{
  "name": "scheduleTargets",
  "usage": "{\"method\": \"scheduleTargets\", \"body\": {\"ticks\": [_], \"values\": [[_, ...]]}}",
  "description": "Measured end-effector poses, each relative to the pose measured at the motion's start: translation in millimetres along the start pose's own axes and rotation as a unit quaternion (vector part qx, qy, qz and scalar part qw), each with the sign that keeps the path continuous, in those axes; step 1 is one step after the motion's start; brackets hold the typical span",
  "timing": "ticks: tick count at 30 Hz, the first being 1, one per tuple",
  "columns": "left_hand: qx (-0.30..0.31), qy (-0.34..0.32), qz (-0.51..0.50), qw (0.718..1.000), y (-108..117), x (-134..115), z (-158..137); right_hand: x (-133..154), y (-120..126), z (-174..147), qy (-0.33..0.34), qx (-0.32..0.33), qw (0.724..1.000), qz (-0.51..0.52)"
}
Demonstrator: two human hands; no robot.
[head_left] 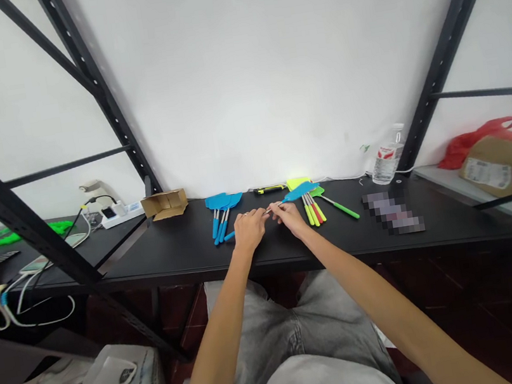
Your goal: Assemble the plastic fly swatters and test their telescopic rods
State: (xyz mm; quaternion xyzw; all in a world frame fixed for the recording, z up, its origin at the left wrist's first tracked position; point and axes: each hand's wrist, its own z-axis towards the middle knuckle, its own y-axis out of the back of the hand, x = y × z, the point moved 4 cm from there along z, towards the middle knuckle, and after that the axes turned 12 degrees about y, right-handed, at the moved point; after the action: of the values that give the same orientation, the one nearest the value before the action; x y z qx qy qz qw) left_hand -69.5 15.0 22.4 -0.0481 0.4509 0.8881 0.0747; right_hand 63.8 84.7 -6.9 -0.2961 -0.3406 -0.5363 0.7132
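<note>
A blue fly swatter (301,191) with a flat head and thin metal shaft lies across both my hands, its head to the right and its blue handle end showing at the left. My left hand (250,228) is closed around its handle side. My right hand (287,214) pinches the shaft close below the head. Left of my hands several blue fly swatters (221,213) lie side by side, handles toward me. To the right are several yellow-green and red-handled swatters (312,209), partly hidden behind the held blue head, and a green-handled one (342,208) lying slantwise.
On the black table (150,259) stand an open cardboard box (166,205) and a water bottle (386,156). A yellow-black box cutter (269,188) lies by the wall. A blurred-out flat object (394,213) lies at right. Black metal posts (113,110) flank the table.
</note>
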Motion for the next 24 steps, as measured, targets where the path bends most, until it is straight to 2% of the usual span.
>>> {"method": "scheduleTargets", "body": {"ticks": [5, 9, 13, 16, 18, 20, 24], "values": [[0.003, 0.032, 0.016, 0.999, -1, -4, 0, -1, 7, 0, -0.034, -0.093, 0.994, 0.045], [-0.007, 0.068, 0.008, 0.998, 1, 2, 1, -4, 16, 1, -0.048, -0.176, 0.981, 0.072], [-0.03, 0.086, -0.001, 0.996, 5, 8, 0, -2, 26, 1, -0.038, -0.251, 0.964, 0.083], [-0.039, 0.09, -0.005, 0.995, 6, 11, 0, 2, 30, 0, -0.019, -0.276, 0.957, 0.091], [-0.04, 0.089, -0.013, 0.995, 6, 12, 0, 4, 30, 0, -0.01, -0.273, 0.958, 0.088], [-0.04, 0.08, -0.023, 0.996, 5, 12, 0, 5, 27, -1, -0.003, -0.239, 0.969, 0.069], [-0.018, 0.036, -0.035, 0.999, 2, 7, 0, 7, 8, -2, 0.007, -0.053, 0.999, 0.007]]}}
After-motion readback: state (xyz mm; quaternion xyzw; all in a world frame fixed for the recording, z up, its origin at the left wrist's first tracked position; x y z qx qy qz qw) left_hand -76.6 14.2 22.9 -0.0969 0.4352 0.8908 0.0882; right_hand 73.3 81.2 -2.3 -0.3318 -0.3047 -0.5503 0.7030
